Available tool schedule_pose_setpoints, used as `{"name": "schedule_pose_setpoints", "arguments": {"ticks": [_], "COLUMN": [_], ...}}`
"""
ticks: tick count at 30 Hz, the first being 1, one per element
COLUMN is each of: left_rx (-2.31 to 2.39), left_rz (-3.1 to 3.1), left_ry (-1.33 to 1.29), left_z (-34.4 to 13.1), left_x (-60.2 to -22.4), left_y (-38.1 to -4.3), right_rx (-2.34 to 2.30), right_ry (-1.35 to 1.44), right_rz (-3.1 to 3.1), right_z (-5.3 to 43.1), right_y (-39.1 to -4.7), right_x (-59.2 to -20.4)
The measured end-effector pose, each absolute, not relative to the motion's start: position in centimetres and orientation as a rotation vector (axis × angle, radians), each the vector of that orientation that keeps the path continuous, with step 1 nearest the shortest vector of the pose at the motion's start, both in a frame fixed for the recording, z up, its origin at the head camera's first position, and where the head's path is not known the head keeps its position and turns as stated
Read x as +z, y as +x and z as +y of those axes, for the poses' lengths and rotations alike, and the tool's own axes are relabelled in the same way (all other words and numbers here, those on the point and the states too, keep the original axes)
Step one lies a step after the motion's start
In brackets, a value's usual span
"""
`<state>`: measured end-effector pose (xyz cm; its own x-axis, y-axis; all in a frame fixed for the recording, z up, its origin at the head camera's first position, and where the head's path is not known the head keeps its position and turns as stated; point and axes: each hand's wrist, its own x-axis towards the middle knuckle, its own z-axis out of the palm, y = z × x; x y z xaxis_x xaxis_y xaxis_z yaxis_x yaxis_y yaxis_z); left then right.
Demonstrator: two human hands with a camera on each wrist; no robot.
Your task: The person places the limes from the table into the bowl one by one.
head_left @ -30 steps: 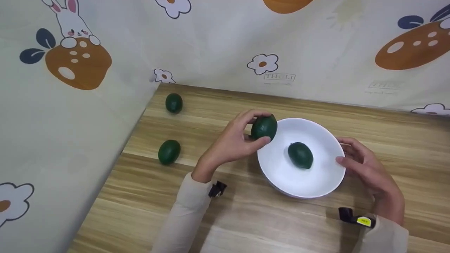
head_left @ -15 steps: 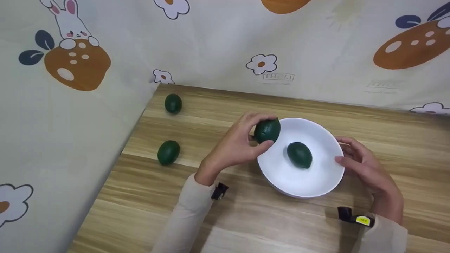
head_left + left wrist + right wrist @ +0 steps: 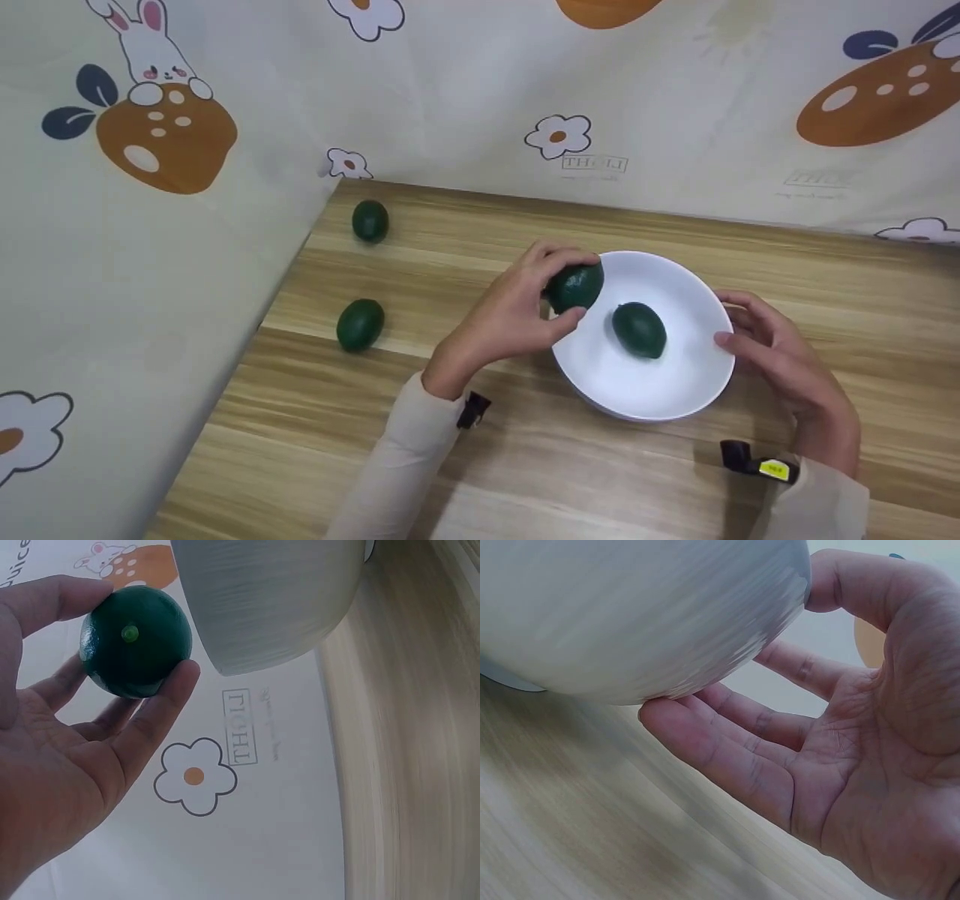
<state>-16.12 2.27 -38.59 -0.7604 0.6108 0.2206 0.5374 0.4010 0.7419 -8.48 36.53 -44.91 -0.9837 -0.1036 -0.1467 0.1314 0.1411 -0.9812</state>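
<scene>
My left hand (image 3: 514, 307) pinches a dark green lime (image 3: 577, 286) between thumb and fingers, over the left rim of the white bowl (image 3: 679, 390). In the left wrist view the lime (image 3: 135, 645) shows its pale stem end, close beside the bowl's outer wall (image 3: 262, 600). A second lime (image 3: 640, 330) lies on the bowl's bottom. My right hand (image 3: 787, 360) holds the bowl at its right side, thumb on the rim. The right wrist view shows the fingers (image 3: 727, 757) against the outside wall (image 3: 645, 615).
Two more limes, a far one (image 3: 370, 221) and a nearer one (image 3: 360, 325), lie on the wooden table (image 3: 300, 420) at left. A printed cloth (image 3: 450, 90) with rabbits and flowers hangs behind and along the left side.
The left hand has moved slightly right and toward me with its lime, further over the bowl's rim. The right hand, the bowl and the other limes have stayed put.
</scene>
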Motion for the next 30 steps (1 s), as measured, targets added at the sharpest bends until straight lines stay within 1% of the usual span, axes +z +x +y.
{"name": "schedule_pose_setpoints", "arguments": {"ticks": [10, 16, 30], "left_rx": [1.147, 1.078, 0.963], "left_rz": [2.681, 2.699, 2.740], "left_ry": [1.117, 1.171, 1.191], "left_z": [3.1, 3.6, 3.9], "left_x": [-38.8, -38.9, -38.9], "left_y": [-15.5, -15.2, -14.7], "right_rx": [-2.022, -1.974, -1.959], "right_ry": [0.008, 0.031, 0.011], "right_rz": [2.154, 2.200, 2.231], "right_z": [36.4, 36.5, 36.5], "right_y": [-8.5, -8.4, -8.5], "right_x": [-45.1, -44.8, -44.9]}}
